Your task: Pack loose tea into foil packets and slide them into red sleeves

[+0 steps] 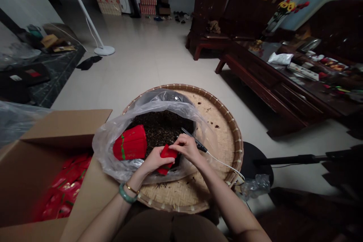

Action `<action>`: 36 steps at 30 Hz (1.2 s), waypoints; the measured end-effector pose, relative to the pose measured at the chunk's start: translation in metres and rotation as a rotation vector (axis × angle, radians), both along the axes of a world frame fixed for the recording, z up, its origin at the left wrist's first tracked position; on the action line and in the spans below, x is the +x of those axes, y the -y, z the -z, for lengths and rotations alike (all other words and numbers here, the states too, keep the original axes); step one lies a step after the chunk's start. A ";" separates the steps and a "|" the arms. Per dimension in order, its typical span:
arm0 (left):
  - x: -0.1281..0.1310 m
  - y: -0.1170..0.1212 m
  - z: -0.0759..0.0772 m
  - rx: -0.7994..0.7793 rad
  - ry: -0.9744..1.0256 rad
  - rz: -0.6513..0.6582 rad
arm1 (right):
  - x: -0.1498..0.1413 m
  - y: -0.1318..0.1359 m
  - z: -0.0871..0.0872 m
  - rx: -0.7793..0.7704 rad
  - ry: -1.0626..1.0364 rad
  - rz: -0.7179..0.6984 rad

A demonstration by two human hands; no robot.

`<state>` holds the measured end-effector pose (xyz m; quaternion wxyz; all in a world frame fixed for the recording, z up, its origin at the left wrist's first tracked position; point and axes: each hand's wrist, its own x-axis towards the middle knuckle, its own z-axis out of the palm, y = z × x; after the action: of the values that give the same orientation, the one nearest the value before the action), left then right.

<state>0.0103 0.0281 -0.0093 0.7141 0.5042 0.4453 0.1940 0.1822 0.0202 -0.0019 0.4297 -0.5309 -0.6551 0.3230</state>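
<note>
My left hand [154, 160] is closed round a small red packet [167, 155] and holds it over the near edge of a clear plastic bag [113, 147] of dark loose tea [161, 128]. My right hand [187, 146] pinches the top of the same packet, and a dark slim tool [195, 140] with a white cord [224, 163] lies across its fingers. A stack of red packets with green bands [130, 143] rests inside the bag to the left. The bag sits on a round woven bamboo tray [224, 121].
An open cardboard box [62, 128] at my left holds more red packets [65, 193]. A dark wooden table [283, 87] crowded with small items stands at the right, wooden chairs behind it. A white fan stand [103, 50] is on the tiled floor beyond.
</note>
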 end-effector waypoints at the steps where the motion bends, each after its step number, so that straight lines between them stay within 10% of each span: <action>1: 0.000 0.000 0.000 0.008 -0.005 0.006 | -0.002 0.000 -0.001 0.023 0.043 -0.004; 12: -0.005 0.002 0.003 0.016 0.035 0.015 | 0.015 -0.001 -0.021 -0.255 0.002 -0.336; 26: -0.005 0.002 0.011 0.304 -0.220 0.145 | 0.011 -0.007 -0.027 -0.217 0.264 -0.554; 36: -0.002 0.004 0.022 0.322 -0.157 0.129 | -0.006 0.005 -0.007 -0.377 0.230 -0.256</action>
<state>0.0079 0.0244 -0.0314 0.5981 0.6532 0.4295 0.1764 0.1758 0.0153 0.0052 0.2013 -0.5478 -0.6898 0.4284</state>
